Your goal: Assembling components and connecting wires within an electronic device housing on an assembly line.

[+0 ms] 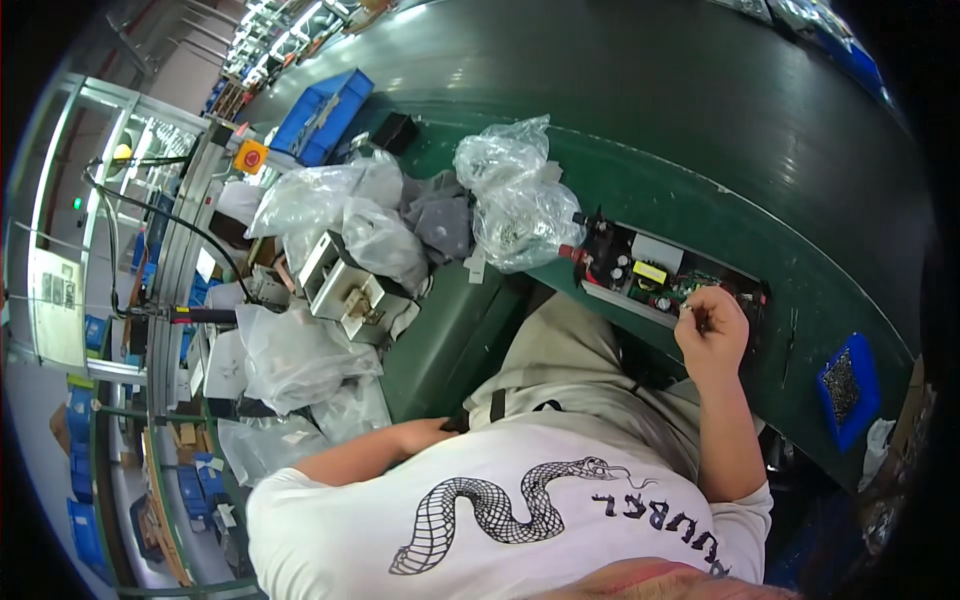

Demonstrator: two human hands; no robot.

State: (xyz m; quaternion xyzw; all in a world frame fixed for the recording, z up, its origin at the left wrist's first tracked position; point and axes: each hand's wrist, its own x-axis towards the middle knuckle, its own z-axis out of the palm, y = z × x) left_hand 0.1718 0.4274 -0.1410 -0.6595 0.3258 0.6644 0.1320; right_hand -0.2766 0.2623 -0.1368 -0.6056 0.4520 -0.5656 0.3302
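In the head view, the person's right hand [713, 325] is over the near right part of an open box of electronics [657, 250] on the green worktop [700, 205]. Its fingers are bent and drawn close together; I cannot tell whether they pinch a small part. The left hand [434, 432] is by the person's waist, its fingers hidden, so their state cannot be told. Clear plastic bags [515, 200] lie left of the box. To its right are a thin dark tool [790, 345] and a blue tray [865, 378] of small metal pieces [841, 388].
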